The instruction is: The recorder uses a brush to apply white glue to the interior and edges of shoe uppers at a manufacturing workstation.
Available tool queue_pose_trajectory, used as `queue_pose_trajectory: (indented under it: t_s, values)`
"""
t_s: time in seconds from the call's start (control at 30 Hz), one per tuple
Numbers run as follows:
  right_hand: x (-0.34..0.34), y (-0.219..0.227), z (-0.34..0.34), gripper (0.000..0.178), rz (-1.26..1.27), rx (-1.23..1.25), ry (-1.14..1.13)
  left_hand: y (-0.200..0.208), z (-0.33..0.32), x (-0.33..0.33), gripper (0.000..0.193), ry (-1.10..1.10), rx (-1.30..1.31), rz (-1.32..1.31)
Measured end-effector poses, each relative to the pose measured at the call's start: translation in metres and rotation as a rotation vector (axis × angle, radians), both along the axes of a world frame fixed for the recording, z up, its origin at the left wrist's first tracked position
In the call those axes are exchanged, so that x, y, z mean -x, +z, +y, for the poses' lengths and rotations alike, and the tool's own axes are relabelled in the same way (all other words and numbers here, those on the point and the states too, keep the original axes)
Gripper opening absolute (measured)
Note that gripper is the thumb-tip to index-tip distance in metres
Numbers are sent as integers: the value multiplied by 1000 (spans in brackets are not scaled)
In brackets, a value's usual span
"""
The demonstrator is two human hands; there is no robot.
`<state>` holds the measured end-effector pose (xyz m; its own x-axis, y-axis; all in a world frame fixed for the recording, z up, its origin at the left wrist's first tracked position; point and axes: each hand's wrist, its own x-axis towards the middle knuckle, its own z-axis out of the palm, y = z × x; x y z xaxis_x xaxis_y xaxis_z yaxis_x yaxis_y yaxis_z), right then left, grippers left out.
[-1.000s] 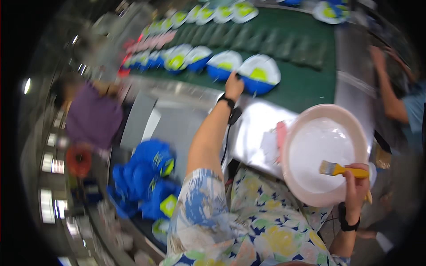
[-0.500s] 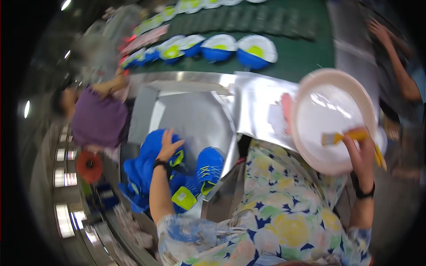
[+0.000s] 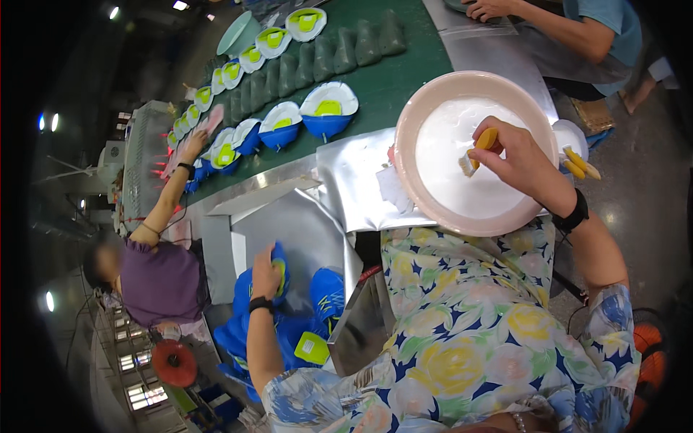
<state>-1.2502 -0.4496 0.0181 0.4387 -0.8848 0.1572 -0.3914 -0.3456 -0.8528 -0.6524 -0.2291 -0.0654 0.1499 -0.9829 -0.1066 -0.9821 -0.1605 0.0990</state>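
Observation:
My right hand (image 3: 514, 155) pinches a yellow-handled brush (image 3: 488, 138). Its pale bristles point down over the white liquid in a wide pink basin (image 3: 408, 144). At the left, my left hand (image 3: 266, 278) is closed on a blue shoe upper (image 3: 281, 254) with lime-yellow lining. Under and around it lies a heap of similar blue uppers (image 3: 234, 333) in a grey bin (image 3: 289, 216). Close by are a laced blue upper (image 3: 328, 294) and a lime-yellow piece (image 3: 312, 348).
Blue-and-white shoe uppers (image 3: 328, 108) and dark shoe-shaped forms (image 3: 368, 45) stand in rows on the green conveyor (image 3: 393, 79). A co-worker in purple (image 3: 162, 278) reaches over its left end; another person's arm (image 3: 556, 29) shows at upper right. Yellow-handled tools (image 3: 580, 164) sit beside the basin.
My left hand, spread on the blue heap before, has closed on one upper. My right hand has turned the brush bristles-down over the liquid. The whole view has shifted.

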Motion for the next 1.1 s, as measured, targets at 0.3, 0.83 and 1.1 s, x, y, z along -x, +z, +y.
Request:
queue_pose_trajectory:
  t_s: [0.3,0.83,1.1]
  values:
    - [-38,-19,5,19,80,2,205,-37,-100,166,56,-231,32,168]
    - [35,18,-37,19,-261,181,-74,62,-199,198,44,-234,67,1108]
    - [40,39,-25,27,-191,321,-167,131,-213,349,53,-9,-199,1678]
